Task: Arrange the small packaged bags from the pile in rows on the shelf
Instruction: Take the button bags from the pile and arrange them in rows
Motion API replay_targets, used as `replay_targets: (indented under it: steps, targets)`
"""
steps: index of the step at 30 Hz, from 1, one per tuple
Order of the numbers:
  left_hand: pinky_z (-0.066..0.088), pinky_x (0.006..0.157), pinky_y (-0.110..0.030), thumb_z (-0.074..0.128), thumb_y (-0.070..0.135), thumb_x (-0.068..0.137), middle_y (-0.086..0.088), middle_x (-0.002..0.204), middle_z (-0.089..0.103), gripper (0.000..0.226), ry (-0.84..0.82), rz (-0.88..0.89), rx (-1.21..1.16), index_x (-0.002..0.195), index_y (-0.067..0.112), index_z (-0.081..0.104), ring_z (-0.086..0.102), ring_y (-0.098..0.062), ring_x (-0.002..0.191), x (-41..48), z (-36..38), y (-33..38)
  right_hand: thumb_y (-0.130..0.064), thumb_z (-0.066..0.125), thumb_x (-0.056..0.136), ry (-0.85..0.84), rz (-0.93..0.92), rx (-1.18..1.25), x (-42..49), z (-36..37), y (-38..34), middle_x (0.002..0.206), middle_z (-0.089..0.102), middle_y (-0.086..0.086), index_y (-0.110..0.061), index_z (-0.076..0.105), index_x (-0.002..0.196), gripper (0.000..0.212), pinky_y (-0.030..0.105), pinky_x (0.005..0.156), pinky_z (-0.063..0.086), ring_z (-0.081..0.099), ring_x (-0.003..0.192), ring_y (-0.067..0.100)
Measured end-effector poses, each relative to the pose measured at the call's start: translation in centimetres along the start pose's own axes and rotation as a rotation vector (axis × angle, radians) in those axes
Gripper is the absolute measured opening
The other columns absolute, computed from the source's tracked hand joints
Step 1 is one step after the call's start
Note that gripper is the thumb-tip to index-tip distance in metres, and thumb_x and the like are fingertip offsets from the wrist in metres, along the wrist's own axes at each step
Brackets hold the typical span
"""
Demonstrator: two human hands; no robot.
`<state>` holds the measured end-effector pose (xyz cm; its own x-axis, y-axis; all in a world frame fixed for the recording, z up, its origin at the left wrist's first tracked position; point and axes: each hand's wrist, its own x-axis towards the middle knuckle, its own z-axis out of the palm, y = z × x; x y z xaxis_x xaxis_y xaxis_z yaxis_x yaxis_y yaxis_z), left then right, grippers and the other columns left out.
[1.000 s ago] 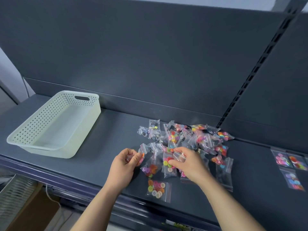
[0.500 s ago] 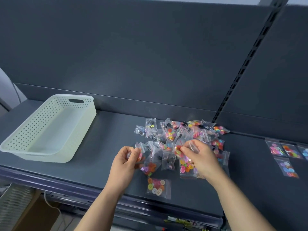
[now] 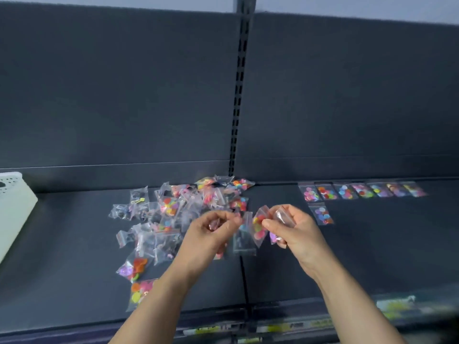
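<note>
A pile of small clear bags of coloured buttons [image 3: 181, 209] lies on the dark grey shelf [image 3: 74, 244]. My left hand [image 3: 211, 234] hovers over the pile's right edge, fingers pinched on a small clear bag. My right hand [image 3: 295, 232] is beside it to the right, holding clear bags; one bag with pink and yellow buttons [image 3: 259, 227] hangs between the two hands. A row of several bags [image 3: 362, 190] lies along the back of the shelf at the right, with one bag [image 3: 322, 214] below its left end.
A white perforated basket [image 3: 12, 207] stands at the far left edge. A slotted upright [image 3: 238, 95] splits the dark back panel above the pile. The shelf's front edge [image 3: 273, 324] carries label strips.
The view has swung to the right, so the basket is nearly out of frame and the whole row shows. Both hands have lifted off the pile and moved right with bags in them.
</note>
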<state>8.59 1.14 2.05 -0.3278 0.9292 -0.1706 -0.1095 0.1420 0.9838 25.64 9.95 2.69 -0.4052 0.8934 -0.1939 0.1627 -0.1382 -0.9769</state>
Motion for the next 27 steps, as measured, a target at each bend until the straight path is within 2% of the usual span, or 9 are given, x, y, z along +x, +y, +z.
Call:
replay_targets:
  steps: [2, 4, 7, 9, 13, 15, 18, 23, 27]
  targets:
    - [0.036, 0.046, -0.017, 0.075, 0.035, 0.074, 0.009, 0.053, 0.051, 0.025, -0.062, -0.007, 0.074, 0.080, 0.011, 0.070, 0.040, -0.006, 0.045, 0.8, 3.9, 0.1, -0.010, 0.072, 0.081, 0.017, -0.001, -0.005, -0.3, -3.2, 0.4, 0.073, 0.066, 0.003, -0.015, 0.066, 0.088, 0.011, 0.024, 0.052, 0.039, 0.053, 0.059, 0.010]
    - [0.037, 0.045, -0.016, 0.072, 0.021, 0.083, 0.007, 0.058, 0.061, 0.011, -0.073, -0.025, 0.121, 0.077, 0.011, 0.071, 0.044, -0.006, 0.048, 1.4, 7.7, -0.2, -0.011, 0.073, 0.081, 0.036, 0.000, -0.007, -0.5, -6.7, 0.8, 0.069, 0.065, -0.002, -0.016, 0.066, 0.087, 0.010, 0.024, 0.052, 0.040, 0.053, 0.058, 0.010]
    - [0.036, 0.044, -0.017, 0.062, 0.011, 0.089, 0.007, 0.058, 0.065, 0.020, -0.061, -0.059, 0.178, 0.071, 0.013, 0.070, 0.045, -0.008, 0.049, 2.3, 12.9, -1.1, -0.012, 0.072, 0.081, 0.077, 0.010, 0.002, -0.5, -12.3, 1.3, 0.070, 0.066, -0.004, -0.017, 0.067, 0.085, 0.008, 0.023, 0.054, 0.040, 0.055, 0.058, 0.007]
    - [0.036, 0.045, -0.018, 0.061, 0.016, 0.090, 0.007, 0.054, 0.062, 0.022, -0.049, -0.063, 0.206, 0.072, 0.012, 0.072, 0.044, -0.008, 0.047, 2.7, 16.1, -1.3, -0.013, 0.071, 0.082, 0.089, 0.012, -0.001, -0.3, -15.8, 1.7, 0.074, 0.068, -0.002, -0.016, 0.067, 0.087, 0.007, 0.024, 0.054, 0.040, 0.054, 0.059, 0.008]
    - [0.035, 0.044, -0.019, 0.069, 0.036, 0.083, -0.003, 0.071, 0.072, 0.025, -0.046, -0.051, 0.083, 0.082, 0.011, 0.073, 0.041, -0.011, 0.048, 3.3, 22.0, -1.4, -0.014, 0.072, 0.082, 0.076, 0.021, -0.045, 0.3, -20.8, 2.6, 0.070, 0.067, -0.005, -0.019, 0.067, 0.086, 0.008, 0.023, 0.055, 0.041, 0.054, 0.059, 0.006]
    - [0.034, 0.043, -0.017, 0.076, 0.029, 0.078, -0.003, 0.065, 0.068, 0.020, -0.064, -0.070, 0.091, 0.079, 0.010, 0.072, 0.039, -0.009, 0.047, 3.7, 24.2, -1.7, -0.014, 0.073, 0.081, 0.062, 0.030, -0.042, 0.6, -22.3, 3.1, 0.068, 0.066, -0.007, -0.020, 0.068, 0.086, 0.009, 0.023, 0.054, 0.041, 0.055, 0.059, 0.006]
    - [0.036, 0.044, -0.014, 0.072, 0.017, 0.083, 0.002, 0.062, 0.065, 0.009, -0.065, -0.090, 0.120, 0.078, 0.009, 0.071, 0.041, -0.005, 0.047, 4.3, 26.1, -2.2, -0.015, 0.073, 0.081, 0.046, 0.044, -0.039, 1.1, -24.1, 3.5, 0.069, 0.066, -0.005, -0.020, 0.068, 0.086, 0.009, 0.023, 0.054, 0.041, 0.054, 0.058, 0.006]
    - [0.036, 0.046, -0.019, 0.069, 0.018, 0.086, -0.002, 0.066, 0.064, 0.010, 0.014, -0.143, 0.060, 0.077, 0.017, 0.072, 0.045, -0.008, 0.051, 5.3, 26.6, -2.8, -0.016, 0.060, 0.091, 0.126, 0.065, -0.047, 2.3, -26.1, 4.5, 0.071, 0.067, -0.002, -0.021, 0.072, 0.084, 0.014, 0.023, 0.052, 0.039, 0.049, 0.056, 0.006]
    - [0.037, 0.045, -0.021, 0.064, 0.016, 0.089, 0.002, 0.065, 0.067, 0.011, 0.048, -0.123, 0.061, 0.080, 0.013, 0.070, 0.047, -0.009, 0.051, 6.5, 26.9, -3.1, -0.038, 0.065, 0.087, 0.052, 0.131, 0.089, 2.6, -25.5, 5.1, 0.069, 0.057, 0.000, -0.007, 0.069, 0.089, 0.031, 0.022, 0.050, 0.031, 0.042, 0.050, 0.005]
